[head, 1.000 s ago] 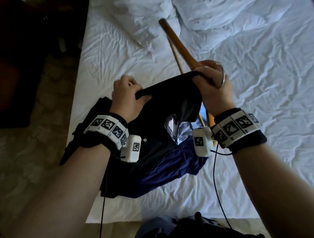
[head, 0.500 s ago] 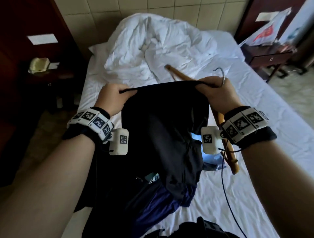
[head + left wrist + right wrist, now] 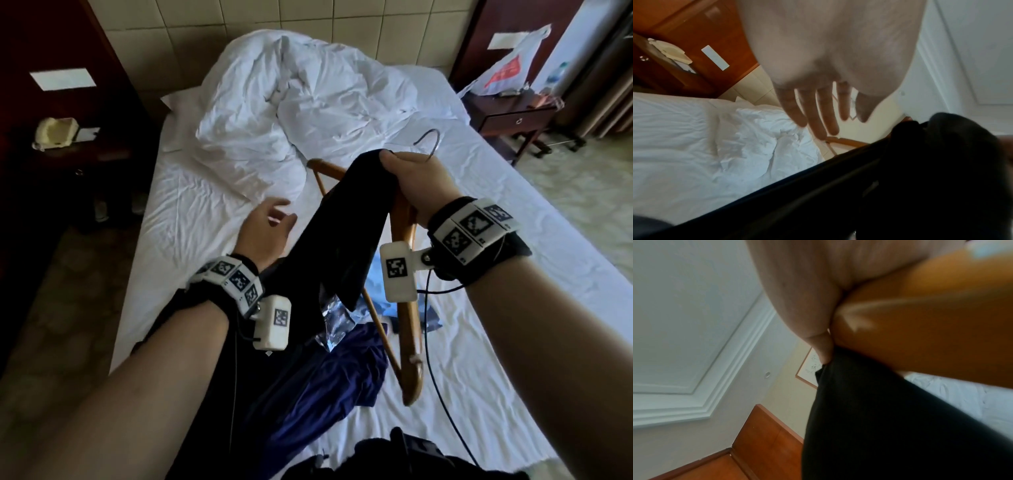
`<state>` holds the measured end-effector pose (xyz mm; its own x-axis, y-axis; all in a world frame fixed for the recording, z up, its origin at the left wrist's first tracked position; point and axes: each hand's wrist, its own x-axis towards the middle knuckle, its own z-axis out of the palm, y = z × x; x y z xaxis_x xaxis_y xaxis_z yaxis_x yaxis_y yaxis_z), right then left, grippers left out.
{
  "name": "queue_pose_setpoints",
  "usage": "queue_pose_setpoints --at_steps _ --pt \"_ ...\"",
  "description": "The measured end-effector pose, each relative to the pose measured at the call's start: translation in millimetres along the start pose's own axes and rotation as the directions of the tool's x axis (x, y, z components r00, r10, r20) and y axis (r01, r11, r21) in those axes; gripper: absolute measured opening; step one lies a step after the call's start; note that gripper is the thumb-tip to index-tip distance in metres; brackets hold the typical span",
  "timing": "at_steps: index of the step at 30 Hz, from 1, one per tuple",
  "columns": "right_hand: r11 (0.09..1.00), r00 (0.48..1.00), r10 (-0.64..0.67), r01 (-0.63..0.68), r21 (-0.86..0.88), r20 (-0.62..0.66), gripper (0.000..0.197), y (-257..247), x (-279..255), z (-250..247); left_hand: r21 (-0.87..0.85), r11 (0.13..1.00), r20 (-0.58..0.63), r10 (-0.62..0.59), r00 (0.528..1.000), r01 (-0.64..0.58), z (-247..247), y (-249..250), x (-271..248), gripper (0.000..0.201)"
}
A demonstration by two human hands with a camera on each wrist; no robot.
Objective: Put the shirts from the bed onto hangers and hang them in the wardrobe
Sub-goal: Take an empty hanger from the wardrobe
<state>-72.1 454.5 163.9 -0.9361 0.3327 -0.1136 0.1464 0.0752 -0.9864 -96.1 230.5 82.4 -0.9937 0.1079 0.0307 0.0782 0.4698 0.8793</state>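
My right hand grips a wooden hanger near its metal hook and pinches a black shirt against it. The shirt hangs down from that grip over the bed. In the right wrist view the thumb presses the black shirt onto the hanger wood. My left hand hovers to the left of the shirt with fingers spread and holding nothing. A dark blue shirt lies crumpled on the white bed below both hands.
A rumpled white duvet fills the head of the bed. A dark nightstand with a cream telephone stands on the left. Another nightstand with a plastic bag stands on the right. A light blue garment lies under the hanger.
My left hand has let go of the black shirt and opened. The shirt, stretched between both hands before, now hangs from the right hand alone, which has risen with the hanger.
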Motion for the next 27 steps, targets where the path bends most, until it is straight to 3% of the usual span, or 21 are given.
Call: queue_pose_setpoints --at_steps 2,6,9,11,16,18,21,24,26,27 --pt "0.998 0.999 0.04 -0.039 0.053 -0.027 0.018 -0.7 1.5 1.6 -0.017 0.998 0.106 -0.063 0.992 0.065 7.5 -10.1 -14.4 0.019" --pt "0.99 0.995 0.091 -0.085 0.111 -0.042 0.016 -1.6 0.3 7.2 -0.136 0.985 0.304 -0.06 0.951 0.106 15.9 -11.6 -39.1 0.058" --pt "0.992 0.995 0.088 -0.084 0.09 -0.041 0.015 2.6 -1.1 12.5 -0.183 0.983 0.328 0.036 0.944 0.026 22.3 6.5 -44.6 0.08" --pt "0.993 0.995 0.092 -0.088 0.079 -0.047 0.016 5.1 -2.1 14.7 -0.151 0.988 0.281 0.018 0.959 0.026 26.8 14.9 -40.7 0.094" --pt "0.995 0.995 0.091 -0.089 0.042 -0.043 0.02 12.1 -1.9 13.4 -0.048 0.998 0.222 0.041 0.974 -0.031 28.7 25.6 -28.8 0.067" --pt "0.998 0.997 0.062 -0.063 -0.028 -0.053 0.022 14.4 -3.3 12.4 -0.125 0.991 0.218 0.075 0.973 -0.048 24.6 29.9 -21.6 0.06" --pt "0.997 0.997 0.008 -0.015 -0.08 -0.079 0.021 17.5 -8.5 9.6 -0.349 0.936 0.154 0.022 0.988 0.033 14.0 41.6 -8.2 0.056" --pt "0.985 0.989 -0.117 0.103 -0.141 -0.093 0.013 23.4 -15.2 11.1 -0.45 0.887 0.107 -0.06 0.992 0.102 2.1 62.3 1.0 0.047" --pt "0.961 0.972 -0.232 0.224 -0.159 -0.032 0.008 27.2 -22.5 18.5 -0.444 0.886 0.12 -0.089 0.989 0.133 -0.7 73.7 3.2 0.036" --pt "0.94 0.957 -0.291 0.29 -0.181 0.023 0.014 29.8 -26.0 23.0 -0.437 0.888 0.132 -0.093 0.987 0.143 -0.6 77.8 3.0 0.03"
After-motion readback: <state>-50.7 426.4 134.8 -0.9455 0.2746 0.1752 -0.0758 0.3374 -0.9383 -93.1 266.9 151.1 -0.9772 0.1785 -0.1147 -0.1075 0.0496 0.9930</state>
